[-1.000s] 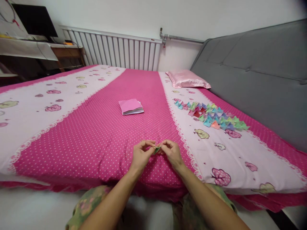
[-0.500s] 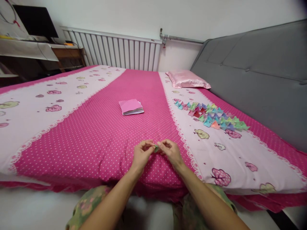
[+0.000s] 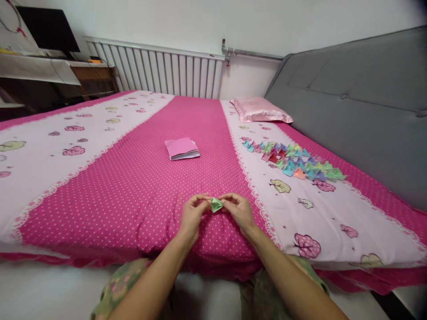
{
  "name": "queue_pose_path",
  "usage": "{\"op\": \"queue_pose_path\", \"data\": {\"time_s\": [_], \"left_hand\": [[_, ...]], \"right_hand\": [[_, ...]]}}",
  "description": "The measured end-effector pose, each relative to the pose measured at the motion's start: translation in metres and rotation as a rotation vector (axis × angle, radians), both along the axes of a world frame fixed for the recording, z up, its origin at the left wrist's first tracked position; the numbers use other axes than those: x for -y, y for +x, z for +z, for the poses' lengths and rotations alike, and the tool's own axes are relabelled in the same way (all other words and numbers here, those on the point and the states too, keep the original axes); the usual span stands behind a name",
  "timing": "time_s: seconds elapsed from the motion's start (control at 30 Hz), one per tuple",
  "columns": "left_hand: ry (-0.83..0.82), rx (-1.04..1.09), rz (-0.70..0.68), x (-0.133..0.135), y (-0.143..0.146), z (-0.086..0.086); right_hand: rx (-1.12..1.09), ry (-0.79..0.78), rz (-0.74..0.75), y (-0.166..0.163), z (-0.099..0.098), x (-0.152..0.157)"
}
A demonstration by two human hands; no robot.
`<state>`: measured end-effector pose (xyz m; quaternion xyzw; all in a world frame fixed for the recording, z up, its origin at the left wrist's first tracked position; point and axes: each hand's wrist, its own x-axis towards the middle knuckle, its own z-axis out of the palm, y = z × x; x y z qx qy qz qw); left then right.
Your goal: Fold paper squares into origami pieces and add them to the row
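A small folded green paper piece (image 3: pixel 216 204) is pinched between both my hands just above the near edge of the pink dotted bed sheet (image 3: pixel 140 186). My left hand (image 3: pixel 192 215) grips its left side with closed fingertips. My right hand (image 3: pixel 239 210) grips its right side the same way. A stack of pink paper squares (image 3: pixel 182 148) lies further out on the middle of the bed. To the right, several folded paper pieces (image 3: pixel 293 162) in mixed colours sit in rows on the light strip of the sheet.
A pink satin pillow (image 3: pixel 260 110) lies at the far right by the grey padded headboard (image 3: pixel 353 106). A white radiator (image 3: pixel 160 71) runs along the far wall. A desk with a dark monitor (image 3: pixel 46 31) stands at the far left.
The green paper piece now shows more of its face, spread open between my fingertips. Both hands have stayed in the same spot.
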<state>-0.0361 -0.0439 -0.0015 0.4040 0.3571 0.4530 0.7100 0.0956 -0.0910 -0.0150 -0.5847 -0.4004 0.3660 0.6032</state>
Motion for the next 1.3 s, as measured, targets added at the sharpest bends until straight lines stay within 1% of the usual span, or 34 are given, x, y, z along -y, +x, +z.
{"op": "queue_pose_path", "data": {"time_s": [0.17, 0.27, 0.37, 0.47, 0.57, 0.67, 0.77, 0.97, 1.17, 1.3], "left_hand": [[-0.049, 0.042, 0.017, -0.002, -0.001, 0.005], [-0.047, -0.010, 0.037, -0.003, 0.000, 0.002], [0.027, -0.144, 0.038, -0.004, 0.000, -0.006], [0.169, -0.281, 0.033, -0.007, 0.000, -0.015], [0.276, -0.367, 0.040, -0.009, -0.002, -0.020], [0.309, -0.422, 0.040, -0.010, -0.005, -0.020], [0.342, -0.489, 0.058, -0.009, -0.007, -0.016], [0.498, -0.684, 0.045, -0.005, -0.008, -0.009], [0.508, -0.706, 0.089, -0.002, -0.007, -0.005], [0.546, -0.753, 0.105, 0.000, -0.006, -0.004]], "right_hand": [[0.035, 0.039, -0.011, 0.002, -0.003, -0.002], [0.168, 0.044, 0.019, 0.003, -0.001, -0.001], [0.375, 0.037, 0.042, 0.001, 0.004, 0.000], [0.483, 0.027, 0.049, -0.002, 0.009, 0.003], [0.477, 0.013, 0.063, -0.003, 0.011, 0.004], [0.402, -0.021, 0.084, -0.003, 0.009, 0.003], [0.364, -0.059, 0.074, -0.002, 0.006, 0.002], [0.431, -0.062, 0.032, -0.003, 0.003, 0.001], [0.563, -0.071, -0.053, -0.010, 0.000, 0.000], [0.571, -0.053, -0.104, -0.013, 0.001, 0.000]]}}
